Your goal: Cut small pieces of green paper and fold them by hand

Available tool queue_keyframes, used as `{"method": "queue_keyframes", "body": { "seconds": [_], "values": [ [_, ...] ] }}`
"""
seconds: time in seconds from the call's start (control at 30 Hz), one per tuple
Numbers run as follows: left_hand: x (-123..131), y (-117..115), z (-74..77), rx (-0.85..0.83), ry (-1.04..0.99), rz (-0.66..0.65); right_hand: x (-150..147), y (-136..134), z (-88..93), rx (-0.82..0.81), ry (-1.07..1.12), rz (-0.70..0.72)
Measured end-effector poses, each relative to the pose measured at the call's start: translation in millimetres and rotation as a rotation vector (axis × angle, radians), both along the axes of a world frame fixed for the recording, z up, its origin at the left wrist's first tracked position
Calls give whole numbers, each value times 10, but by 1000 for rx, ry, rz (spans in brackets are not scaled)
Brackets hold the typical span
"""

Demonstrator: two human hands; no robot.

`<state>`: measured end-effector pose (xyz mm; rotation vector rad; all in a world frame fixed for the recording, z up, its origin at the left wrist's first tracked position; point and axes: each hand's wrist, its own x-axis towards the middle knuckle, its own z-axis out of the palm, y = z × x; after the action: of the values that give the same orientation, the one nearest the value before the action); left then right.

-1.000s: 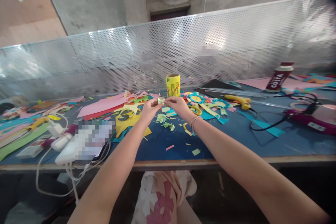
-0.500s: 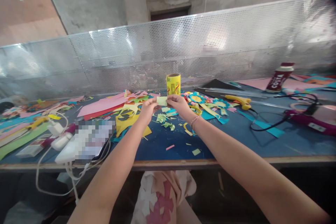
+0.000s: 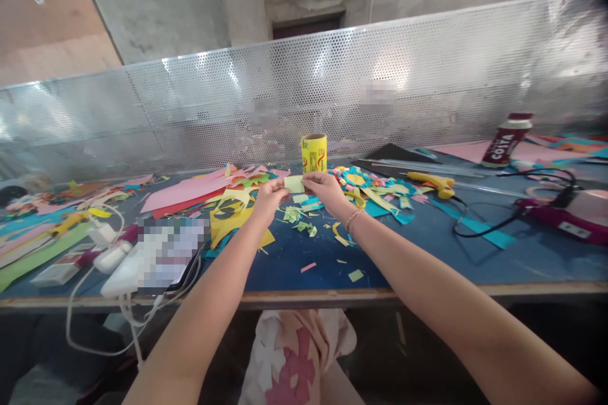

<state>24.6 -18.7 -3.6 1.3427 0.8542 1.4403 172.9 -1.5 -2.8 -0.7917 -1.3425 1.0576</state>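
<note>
Between my two hands is a small pale green piece of paper [image 3: 294,184], raised above the blue table. My left hand [image 3: 272,195] pinches its left edge, and my right hand [image 3: 323,188] grips the right edge with thumb and fingers. Just behind stands a yellow cardboard tube [image 3: 314,153], upright, its lower part hidden by my right hand. Green paper scraps [image 3: 303,224] lie on the table below the hands. A yellow sheet with cut-out holes [image 3: 227,223] is left of them, and blue and yellow paper flowers [image 3: 354,178] lie to the right.
A yellow glue gun [image 3: 434,184] with a black cord lies at right, near a dark red bottle [image 3: 507,140]. At left, a phone [image 3: 173,256], white chargers and cables [image 3: 111,256] crowd the table edge. A perforated metal panel [image 3: 304,88] stands behind the table.
Almost nothing differs. The pale green paper has shifted very slightly and shows a little more of its face; both hands keep their hold.
</note>
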Motion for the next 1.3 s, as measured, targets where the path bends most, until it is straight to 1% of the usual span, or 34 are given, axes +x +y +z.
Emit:
{"method": "queue_keyframes", "body": {
  "seconds": [0.27,0.47,0.6,0.7,0.8,0.9,0.97,1.03,1.1,1.13,1.17,1.2,1.23,1.27,1.3],
  "values": [
    [-15,28,-29,5,29,1,6,-11,17,-30,-6,18],
    [5,21,-23,35,-58,15,-42,-60,23,-86,101,87],
    [22,-1,-6,43,-137,-14,-94,-149,42,-147,131,145],
    [36,-1,-11,55,-157,-41,-132,-214,64,-201,110,191],
    [41,6,-21,69,-138,-9,-154,-245,73,-241,72,241],
    [39,1,-17,76,-134,23,-167,-249,69,-253,45,239],
    [37,-8,-8,69,-150,13,-170,-248,73,-241,8,229],
    [34,-13,1,57,-169,9,-147,-241,94,-203,-101,197],
    [25,-8,8,39,-188,51,-67,-215,125,-102,-349,95],
    [18,-2,10,28,-200,83,0,-191,139,-33,-539,10],
    [8,5,12,18,-216,120,84,-157,147,77,-753,-112],
    [-2,14,14,11,-233,154,180,-116,148,130,-959,-254],
    [-14,23,15,9,-245,182,282,-69,139,124,-1152,-348],
    [-25,31,17,11,-251,200,383,-20,123,74,-1311,-412],
    [-35,37,18,16,-248,215,474,27,101,22,-1438,-443]
  ]
}}
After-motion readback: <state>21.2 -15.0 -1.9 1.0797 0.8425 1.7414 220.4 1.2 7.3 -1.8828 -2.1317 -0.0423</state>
